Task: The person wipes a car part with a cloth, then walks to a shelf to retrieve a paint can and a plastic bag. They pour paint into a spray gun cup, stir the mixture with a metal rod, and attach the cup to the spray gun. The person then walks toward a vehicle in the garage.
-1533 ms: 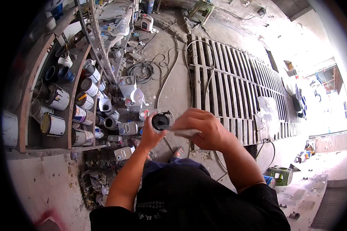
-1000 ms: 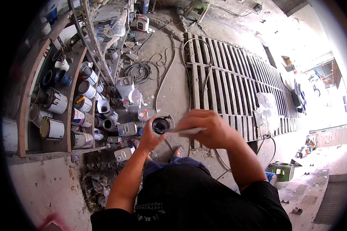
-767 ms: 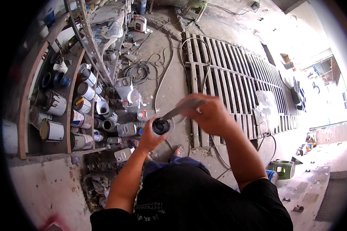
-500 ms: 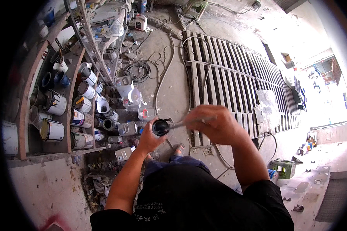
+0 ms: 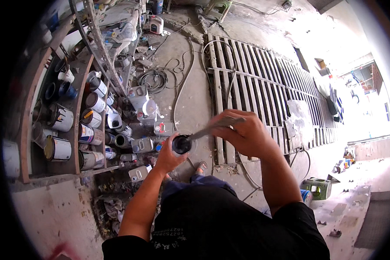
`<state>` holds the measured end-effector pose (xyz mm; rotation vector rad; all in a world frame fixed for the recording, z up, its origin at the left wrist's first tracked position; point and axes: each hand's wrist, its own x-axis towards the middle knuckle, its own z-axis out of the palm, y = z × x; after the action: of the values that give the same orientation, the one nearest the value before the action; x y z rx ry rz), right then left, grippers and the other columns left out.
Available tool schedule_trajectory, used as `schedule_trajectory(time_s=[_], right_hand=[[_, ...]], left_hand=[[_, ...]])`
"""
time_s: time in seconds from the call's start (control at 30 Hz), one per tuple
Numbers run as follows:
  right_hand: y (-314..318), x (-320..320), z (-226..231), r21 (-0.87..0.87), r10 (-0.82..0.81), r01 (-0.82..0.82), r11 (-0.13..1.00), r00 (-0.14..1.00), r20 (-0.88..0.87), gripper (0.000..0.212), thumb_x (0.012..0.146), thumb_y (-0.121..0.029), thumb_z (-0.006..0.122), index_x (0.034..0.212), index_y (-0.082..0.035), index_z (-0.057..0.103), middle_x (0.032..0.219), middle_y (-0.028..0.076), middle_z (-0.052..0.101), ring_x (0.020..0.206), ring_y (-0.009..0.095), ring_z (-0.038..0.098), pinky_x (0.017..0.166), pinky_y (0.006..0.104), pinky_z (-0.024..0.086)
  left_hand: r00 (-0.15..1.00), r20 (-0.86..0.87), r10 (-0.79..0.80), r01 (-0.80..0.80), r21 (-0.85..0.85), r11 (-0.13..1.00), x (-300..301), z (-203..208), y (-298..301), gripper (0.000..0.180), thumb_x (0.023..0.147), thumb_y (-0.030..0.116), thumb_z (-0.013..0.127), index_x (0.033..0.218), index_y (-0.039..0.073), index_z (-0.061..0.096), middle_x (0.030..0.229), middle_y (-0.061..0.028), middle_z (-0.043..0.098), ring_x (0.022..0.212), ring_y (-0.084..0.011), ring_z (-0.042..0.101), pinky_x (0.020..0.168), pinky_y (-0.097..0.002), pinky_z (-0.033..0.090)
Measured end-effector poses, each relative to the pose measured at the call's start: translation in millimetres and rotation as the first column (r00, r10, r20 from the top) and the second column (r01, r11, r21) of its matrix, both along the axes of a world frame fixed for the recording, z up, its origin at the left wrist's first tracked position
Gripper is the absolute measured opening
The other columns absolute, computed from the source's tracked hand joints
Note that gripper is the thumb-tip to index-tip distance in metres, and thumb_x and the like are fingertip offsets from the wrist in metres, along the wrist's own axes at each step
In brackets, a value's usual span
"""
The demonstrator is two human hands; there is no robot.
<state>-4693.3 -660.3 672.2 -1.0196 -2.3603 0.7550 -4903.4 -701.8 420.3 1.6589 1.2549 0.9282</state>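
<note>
My left hand (image 5: pixel 168 155) is wrapped round a small clear cup (image 5: pixel 194 145) with dark paint (image 5: pixel 181 144) inside. In my right hand (image 5: pixel 247 135) is a flat grey stirring stick (image 5: pixel 214 127), pinched near its upper end. The stick slants down to the left, and its lower tip reaches into the dark paint. Both hands are in front of my body, above the concrete floor. How deep the tip goes cannot be made out.
Paint cans (image 5: pixel 58 147) fill a wooden shelf (image 5: pixel 76 130) at the left. Plastic jugs (image 5: pixel 142 145) stand on the floor beside it. A coiled hose (image 5: pixel 154 81) lies farther off. A slatted floor grate (image 5: pixel 251 78) spreads ahead right; a green jerrycan (image 5: pixel 320 189) is at the right.
The stirring stick has shifted in the cup and now slants more steeply. My right hand is slightly lower and less blurred. My left hand keeps its hold on the cup.
</note>
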Motion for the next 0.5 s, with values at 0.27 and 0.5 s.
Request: schedule_trajectory(time_s=[0.27,0.5], right_hand=[[-15,-8,-16,0.02,0.209,-0.208,0.978,0.976,-0.062,0.013,0.08,-0.002,0.064,0.093,-0.003,0.066,0.09,0.01,0.066,0.083,0.022,0.065,0.07,0.0314,0.054],[0,-18,-18,0.096,0.108,-0.103,0.99,0.993,-0.044,0.012,0.081,-0.003,0.065,0.092,-0.003,0.065,0.089,0.01,0.065,0.081,0.022,0.065,0.069,0.0321,0.053]], left_hand=[[0.999,0.0,-0.048,0.048,0.088,0.995,6,-9,5,0.081,0.066,0.022,0.08,0.131,0.0,0.038,0.126,-0.0209,0.049,0.118,-0.033,0.05,0.1,-0.0387,0.039],[0.996,0.072,-0.058,0.06,-0.015,0.998,10,-14,5,0.082,0.065,0.022,0.08,0.132,0.0,0.038,0.123,-0.0214,0.051,0.117,-0.0322,0.05,0.099,-0.0381,0.041]])
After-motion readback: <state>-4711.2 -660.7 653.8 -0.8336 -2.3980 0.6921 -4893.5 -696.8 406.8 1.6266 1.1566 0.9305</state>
